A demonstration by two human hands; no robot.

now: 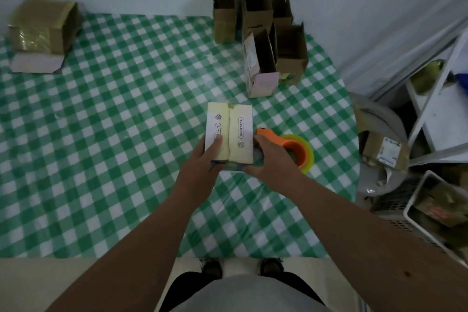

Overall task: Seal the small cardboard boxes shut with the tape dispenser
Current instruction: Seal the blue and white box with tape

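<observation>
Your left hand (207, 159) grips the small cardboard box (229, 132); your right hand (268, 159), beside the box, seemingly holds the tape dispenser (291, 148); the flaps could spring apart.

I see small cardboard box (229, 132) between both hands, flaps closed, yellowish tape along centre seam, printed ovals on top. Left hand (202, 162) holds its left side, thumb on top; right hand (268, 157) against its right side. Orange tape dispenser (291, 145) with yellowish roll lies on cloth just right of right hand. Open boxes (260, 33) cluster well beyond hands; taped box (40, 30) far left.
</observation>
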